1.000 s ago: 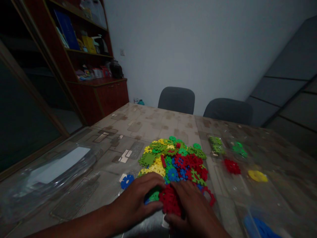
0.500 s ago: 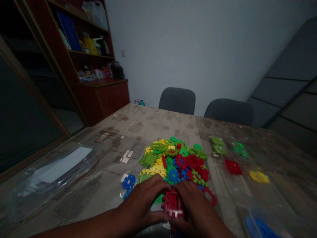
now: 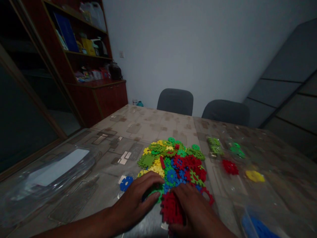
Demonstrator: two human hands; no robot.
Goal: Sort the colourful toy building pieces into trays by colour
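In the head view my right hand (image 3: 194, 206) is closed around a red toothed block (image 3: 170, 208) that looks built from interlocking plastic plates. My left hand (image 3: 136, 200) is just left of the block and apart from it, thumb and fingers spread at the near edge of the pile. A green piece (image 3: 160, 195) lies beyond its fingertips. The pile of interlocking pieces (image 3: 170, 160) mixes yellow, green, red and blue plates and discs. At its left is a blue notched disc (image 3: 126, 183), partly covered by my left hand.
Small clear containers at the right hold green pieces (image 3: 237, 150), red pieces (image 3: 230, 167) and a yellow piece (image 3: 255, 176). A clear box (image 3: 247, 215) with blue pieces stands at front right. A plastic bag (image 3: 81, 167) lies left. Two grey chairs (image 3: 175, 100) stand behind the table.
My left hand has let go of the red block and moved slightly left, its fingers opening. My right hand keeps the block, which has turned to show a different face.
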